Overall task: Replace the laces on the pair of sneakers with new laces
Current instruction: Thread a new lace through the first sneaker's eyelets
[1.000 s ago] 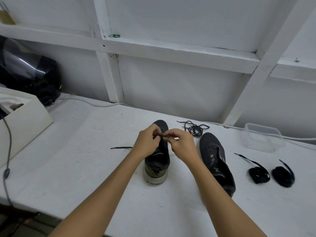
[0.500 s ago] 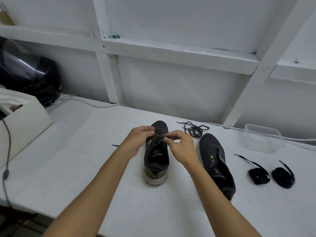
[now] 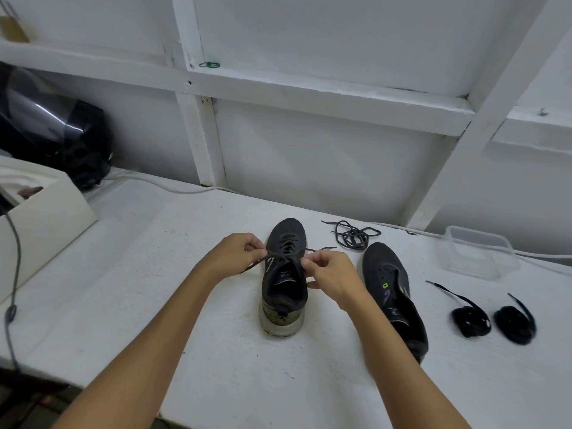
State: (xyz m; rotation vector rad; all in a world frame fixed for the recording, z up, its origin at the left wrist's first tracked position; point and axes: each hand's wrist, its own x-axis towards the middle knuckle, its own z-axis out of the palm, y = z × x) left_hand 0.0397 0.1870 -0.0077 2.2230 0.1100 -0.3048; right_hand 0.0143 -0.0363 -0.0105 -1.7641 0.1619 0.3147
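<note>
Black laced shoe (image 3: 283, 280) at frame centre, heel toward me, both hands on its lace (image 3: 280, 258).

Left hand (image 3: 233, 257) w/ fingers curled, pinching the lace end out to the left; right hand (image 3: 329, 278) pinching the other end beside the tongue, fingers closed on it. I'd judge the lace thin, soft & limp, light, w/ no stiffness except at the tips, so I'd hold near the tip & keep it taut to slide thru the eyelets. The shoe looks light & may skid on the white table (image 3: 154, 274). Unlaced shoe (image 3: 394, 292) lies right of centre, loose lace pile (image 3: 353, 236) behind it, two coiled laces (image 3: 492, 320) at lower right.
</note>
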